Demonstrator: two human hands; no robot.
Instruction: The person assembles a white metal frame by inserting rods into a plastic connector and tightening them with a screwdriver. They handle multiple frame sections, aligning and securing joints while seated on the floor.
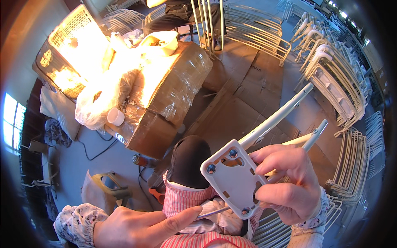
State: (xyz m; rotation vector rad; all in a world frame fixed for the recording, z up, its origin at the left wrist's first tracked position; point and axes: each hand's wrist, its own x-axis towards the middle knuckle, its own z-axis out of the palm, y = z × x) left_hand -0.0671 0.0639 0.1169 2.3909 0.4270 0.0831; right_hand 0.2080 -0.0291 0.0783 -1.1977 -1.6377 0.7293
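Note:
My right hand [288, 183] grips a white plastic bracket plate [229, 179] by its right edge, the thumb on its face. Shiny round metal heads sit in three of the plate's corners; fingers cover much of the fourth side. Behind the plate, pale metal tubes [276, 116] with holes near their ends extend up and to the right. Low in the view, my left hand [145, 224] has its fingers around a thin metal rod [214, 213], which passes behind the plate's lower edge. Where the rod ends is hidden.
A taped cardboard box [183, 90] ahead carries a plastic bag [96, 108], white cup [115, 117] and yellowish tub [167, 43] of small parts. A brightly lit basket [74, 31] is beside it. Stacked tube frames [335, 83] line the right. Another person [176, 15] sits beyond the box.

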